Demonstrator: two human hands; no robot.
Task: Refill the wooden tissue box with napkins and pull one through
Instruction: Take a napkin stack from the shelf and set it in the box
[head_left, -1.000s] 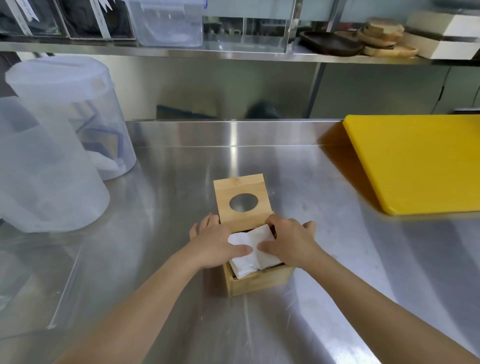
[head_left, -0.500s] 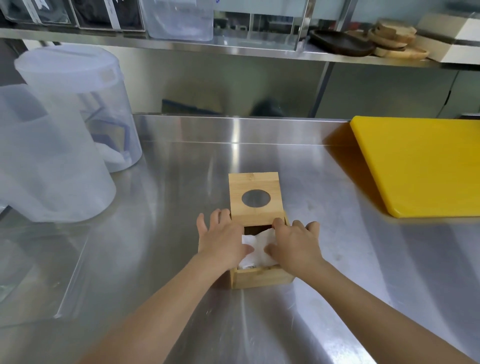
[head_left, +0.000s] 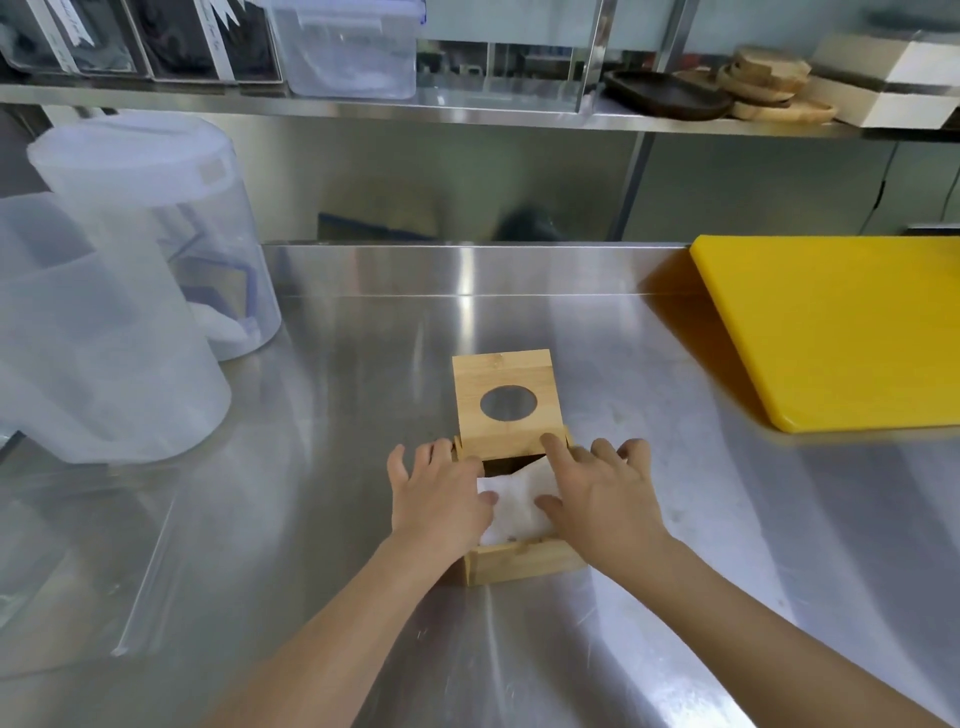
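The fingers (head_left: 558, 452) of the right hand (head_left: 597, 493) are spread flat and grasp nothing: the index finger rests on the near edge of the lid (head_left: 504, 400), and the thumb presses on the napkins (head_left: 519, 501). The left hand (head_left: 436, 488) is likewise flat and released, its fingers lying over the left wall of the box (head_left: 524, 566) and its thumb touching the left side of the napkins. The wooden tissue box sits on the tabletop (head_left: 675, 519) at the near centre, directly ahead of the person. Its lid, with a round hole, is slid toward the far side, so the near half of the box is open and the white napkins show in the gap between the two hands. This hold appears intended to press the stack down level with the walls so that the lid can slide back over it; the right index finger on the lid edge is well placed to draw it closed. No napkin passes through the hole yet, so the pull-through step remains. The tabletop is brushed stainless steel with strong reflections. A yellow cutting board (head_left: 841, 332) lies at the far right, well apart from the box. Translucent plastic containers (head_left: 130, 291) stand at the far left. A steel shelf (head_left: 467, 111) above the back wall carries clear bins and wooden plates (head_left: 769, 88).
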